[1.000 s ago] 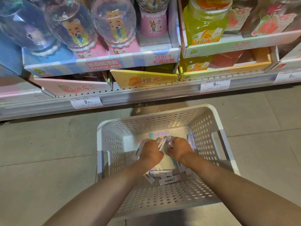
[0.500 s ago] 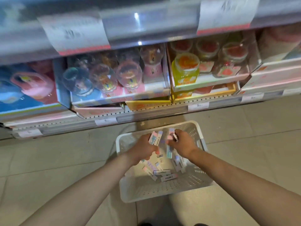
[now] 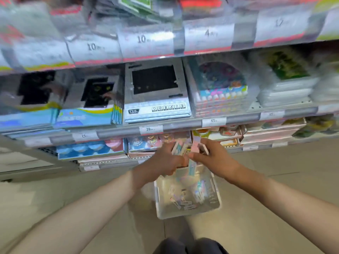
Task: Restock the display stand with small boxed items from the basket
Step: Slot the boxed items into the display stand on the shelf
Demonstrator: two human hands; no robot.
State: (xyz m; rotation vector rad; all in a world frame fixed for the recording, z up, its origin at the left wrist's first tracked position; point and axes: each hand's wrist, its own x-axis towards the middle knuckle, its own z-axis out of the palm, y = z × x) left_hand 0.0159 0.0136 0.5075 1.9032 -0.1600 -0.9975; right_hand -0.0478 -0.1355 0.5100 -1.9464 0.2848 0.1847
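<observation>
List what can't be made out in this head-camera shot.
- Count of boxes in the left hand and right hand: motion blur, fingers cover them.
- Print on the boxes in the basket: too small, blurred.
- Basket's far rim: hidden behind both hands.
- Top shelf goods: blurred, cut off by the upper edge.
- The display stand: cannot tell which it is.

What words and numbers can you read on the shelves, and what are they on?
"10": price tag on the top rail.
"10": the next tag along.
"4": tag further right.
"29": tag on the middle rail.
"45": tag beside it.
"13.5" and "3+": grey box.
Other tags, and the labels on the small boxes in the basket, are too blurred.
</observation>
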